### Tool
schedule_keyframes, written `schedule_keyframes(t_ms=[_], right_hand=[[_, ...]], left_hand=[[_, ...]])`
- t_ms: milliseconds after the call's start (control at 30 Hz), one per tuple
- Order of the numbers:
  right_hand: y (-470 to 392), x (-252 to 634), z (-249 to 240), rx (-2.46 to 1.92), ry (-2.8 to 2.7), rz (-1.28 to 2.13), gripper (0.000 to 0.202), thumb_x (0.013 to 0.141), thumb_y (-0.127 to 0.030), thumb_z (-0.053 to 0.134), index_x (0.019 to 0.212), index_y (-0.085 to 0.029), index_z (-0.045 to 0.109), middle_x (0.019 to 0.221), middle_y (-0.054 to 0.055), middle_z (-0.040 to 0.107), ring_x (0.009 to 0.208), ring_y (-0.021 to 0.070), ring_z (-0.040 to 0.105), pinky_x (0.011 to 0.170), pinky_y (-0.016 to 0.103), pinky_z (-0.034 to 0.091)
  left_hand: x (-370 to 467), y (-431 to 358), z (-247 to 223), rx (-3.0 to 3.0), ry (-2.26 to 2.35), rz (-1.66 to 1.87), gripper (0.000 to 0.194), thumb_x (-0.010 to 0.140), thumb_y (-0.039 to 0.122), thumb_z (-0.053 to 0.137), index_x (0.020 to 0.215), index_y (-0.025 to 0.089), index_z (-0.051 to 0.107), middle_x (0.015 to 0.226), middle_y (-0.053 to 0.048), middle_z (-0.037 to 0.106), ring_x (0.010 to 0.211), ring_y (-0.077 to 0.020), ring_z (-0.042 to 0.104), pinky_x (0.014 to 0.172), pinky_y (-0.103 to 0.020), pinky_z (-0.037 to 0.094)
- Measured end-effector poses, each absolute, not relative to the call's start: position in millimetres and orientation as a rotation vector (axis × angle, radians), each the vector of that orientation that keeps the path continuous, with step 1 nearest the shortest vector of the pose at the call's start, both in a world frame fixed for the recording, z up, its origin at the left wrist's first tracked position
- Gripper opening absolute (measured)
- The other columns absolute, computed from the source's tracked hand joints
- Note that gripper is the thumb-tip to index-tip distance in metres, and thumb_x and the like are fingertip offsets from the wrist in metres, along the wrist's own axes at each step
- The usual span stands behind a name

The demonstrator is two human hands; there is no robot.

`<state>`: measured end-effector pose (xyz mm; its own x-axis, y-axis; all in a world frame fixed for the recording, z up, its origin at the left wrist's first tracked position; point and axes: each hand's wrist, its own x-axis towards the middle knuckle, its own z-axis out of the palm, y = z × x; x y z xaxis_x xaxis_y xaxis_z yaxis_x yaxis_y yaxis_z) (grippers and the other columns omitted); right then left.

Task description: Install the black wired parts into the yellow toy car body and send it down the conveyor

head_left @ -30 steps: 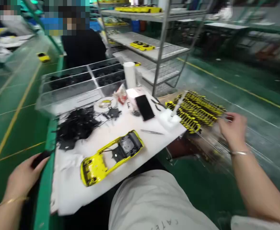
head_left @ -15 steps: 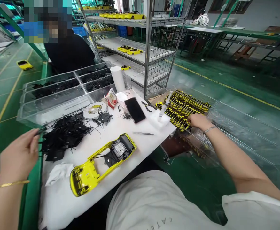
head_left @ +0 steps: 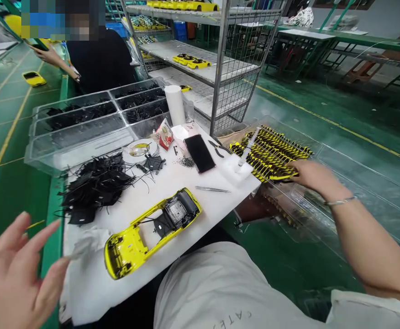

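Yellow-and-black strips lie packed side by side in the clear tray off the right edge of your desk, and that is where your right hand is: it rests on the near right end of the rows, fingers curled down over one of the strips. The hand hides the contact, so you cannot tell whether the grip has closed on a strip or only touches it. The strips run with their long axis from near left to far right, roughly in line with your reaching forearm, so your fingers meet them end-on, not across. Your left hand is well apart from all this, at the near left corner beside the green desk edge, fingers spread and holding nothing. The yellow car body lies upside down on the white desk top, between your two hands but nearer the left one; its long axis slants from near left to far right, with the open dark interior at the far end. Just left of its near end sits a crumpled white cloth, and farther left a heap of black parts. Between the car body and the tray lie slim tweezers, a white foam block with a syringe standing in it, and a dark phone beyond.
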<state>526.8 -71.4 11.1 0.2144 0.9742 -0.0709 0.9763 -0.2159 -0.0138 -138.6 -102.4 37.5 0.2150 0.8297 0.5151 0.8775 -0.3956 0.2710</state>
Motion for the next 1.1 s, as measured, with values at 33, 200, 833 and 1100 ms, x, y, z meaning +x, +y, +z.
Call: schedule_keyframes(t_ms=[33,200,833,1100], right_hand=[[-77.7,529.8,21.7,2.419,1.973,-0.063,0.017,0.072,-0.018,0.072,0.089,-0.017,0.072,0.097,0.014,0.072,0.087,0.0301,0.064,0.072,0.04,0.045],[-115.3,496.4,74.1,2.426,2.38,-0.708,0.029,0.068,-0.05,0.078,0.081,-0.025,0.072,0.078,0.007,0.07,0.066,0.0233,0.063,0.059,0.038,0.051],[-74.6,160.4,29.4,0.465,3.525,-0.686,0.045,0.089,-0.026,0.064,0.132,-0.017,0.05,0.133,0.013,0.059,0.134,0.0289,0.044,0.107,0.048,0.046],[-48.8,95.8,49.0,0.718,3.225,-0.355,0.039,0.076,-0.024,0.072,0.111,-0.012,0.062,0.101,0.014,0.068,0.109,0.0345,0.055,0.09,0.047,0.048]], left_hand=[[-135.5,-112.8,35.6,-2.406,-1.717,-0.946,0.075,0.075,0.038,0.055,0.144,0.057,0.032,0.159,0.023,0.021,0.144,-0.0405,0.03,0.119,-0.055,0.027],[-94.6,-138.4,29.3,-2.572,-1.67,-1.057,0.073,0.076,0.03,0.064,0.142,0.051,0.042,0.156,0.009,0.035,0.136,-0.0411,0.043,0.113,-0.061,0.037],[-56.4,-175.1,13.4,-2.829,-2.776,-1.979,0.041,0.096,0.048,0.048,0.088,0.013,0.067,0.089,-0.006,0.069,0.085,-0.0175,0.063,0.08,-0.028,0.05],[-98.6,-148.5,-21.4,-2.058,-2.963,-1.983,0.046,0.093,0.057,0.044,0.108,0.016,0.056,0.069,0.0,0.06,0.058,-0.0126,0.056,0.052,-0.023,0.042]])
